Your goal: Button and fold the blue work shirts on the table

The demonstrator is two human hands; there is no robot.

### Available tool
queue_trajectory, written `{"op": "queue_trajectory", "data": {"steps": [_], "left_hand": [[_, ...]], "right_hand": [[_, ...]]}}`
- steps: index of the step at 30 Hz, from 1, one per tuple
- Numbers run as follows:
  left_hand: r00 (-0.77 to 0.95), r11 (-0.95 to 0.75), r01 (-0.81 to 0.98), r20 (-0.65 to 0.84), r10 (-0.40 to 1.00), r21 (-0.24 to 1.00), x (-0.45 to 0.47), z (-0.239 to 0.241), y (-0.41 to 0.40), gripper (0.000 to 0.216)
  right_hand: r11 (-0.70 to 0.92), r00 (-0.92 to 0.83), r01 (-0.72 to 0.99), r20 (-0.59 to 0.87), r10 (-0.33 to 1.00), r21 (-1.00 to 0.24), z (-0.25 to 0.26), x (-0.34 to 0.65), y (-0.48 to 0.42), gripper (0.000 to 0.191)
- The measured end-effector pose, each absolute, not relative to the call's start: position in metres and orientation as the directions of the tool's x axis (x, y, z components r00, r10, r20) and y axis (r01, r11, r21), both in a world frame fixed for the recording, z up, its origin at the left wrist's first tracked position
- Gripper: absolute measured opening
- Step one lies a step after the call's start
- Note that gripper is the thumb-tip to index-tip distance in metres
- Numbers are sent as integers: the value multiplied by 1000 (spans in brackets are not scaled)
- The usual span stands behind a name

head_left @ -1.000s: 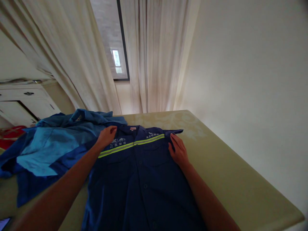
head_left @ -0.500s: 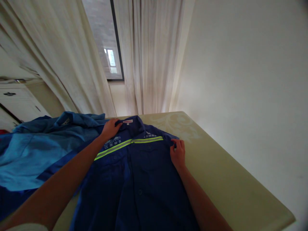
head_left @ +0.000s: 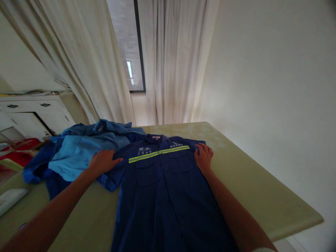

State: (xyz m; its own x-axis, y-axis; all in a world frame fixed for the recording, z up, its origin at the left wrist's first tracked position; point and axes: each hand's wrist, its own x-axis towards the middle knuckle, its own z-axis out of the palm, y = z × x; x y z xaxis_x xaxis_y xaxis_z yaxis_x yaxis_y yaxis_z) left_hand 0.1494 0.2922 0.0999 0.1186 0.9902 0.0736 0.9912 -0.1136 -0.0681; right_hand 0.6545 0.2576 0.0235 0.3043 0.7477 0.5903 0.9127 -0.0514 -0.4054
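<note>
A navy blue work shirt (head_left: 162,196) lies spread front up, buttoned, with its collar at the far end. It has a yellow-green reflective stripe (head_left: 173,151) and white lettering across the chest. My left hand (head_left: 103,162) is open, its thumb apart from the fingers, at the shirt's left sleeve beside the heap of clothes. On the right sleeve rests my right hand (head_left: 204,155), fingers slightly bent and apart. A light blue shirt (head_left: 76,152) lies crumpled to the left, with darker blue cloth beneath it.
The clothes lie on a pale yellow-green table (head_left: 252,196) with a rounded edge at right. A white wall (head_left: 275,87) runs along that side. Curtains (head_left: 178,63) hang behind. At left are a white cabinet (head_left: 28,108), red items (head_left: 23,150) and a white object (head_left: 12,199).
My left hand has left the collar and moved down to the left sleeve. The collar now lies flatter. My right hand has loosened its pinch on the right sleeve. The view has turned left.
</note>
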Motion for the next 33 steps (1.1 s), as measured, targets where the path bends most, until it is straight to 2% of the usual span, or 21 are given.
{"op": "queue_trajectory", "data": {"steps": [2,4,7,9,12,15,18,21,24,30,33], "left_hand": [[119,-118,993,84,989,-19,141,105,289,50],[138,-142,986,53,989,89,136,116,295,45],[106,-108,965,20,994,241,127,139,312,44],[18,-39,974,92,996,225,121,154,322,39],[-56,23,991,245,968,135,126,162,321,35],[120,-144,988,325,938,49,160,142,300,43],[332,-349,937,238,913,32,213,94,276,46],[322,-332,941,127,938,70,254,41,267,60],[313,-327,940,138,940,93,265,6,279,62],[401,-426,886,159,902,184,236,0,323,61],[431,-454,867,146,890,207,228,5,332,59]], "right_hand": [[109,102,921,501,859,-375,31,629,250,32],[290,-156,891,364,918,-349,33,594,236,34],[416,-371,847,194,908,-331,26,539,211,60],[410,-387,853,136,912,-323,18,511,200,74],[353,-334,881,114,936,-316,11,487,202,78],[295,-271,904,121,955,-308,10,477,220,78],[257,-229,919,125,965,-298,12,471,244,78],[221,-193,930,121,974,-292,12,467,267,77],[206,-179,935,116,977,-289,12,468,288,73],[226,-187,920,148,971,-319,14,484,314,53],[276,-239,900,149,960,-337,13,495,313,51]]}}
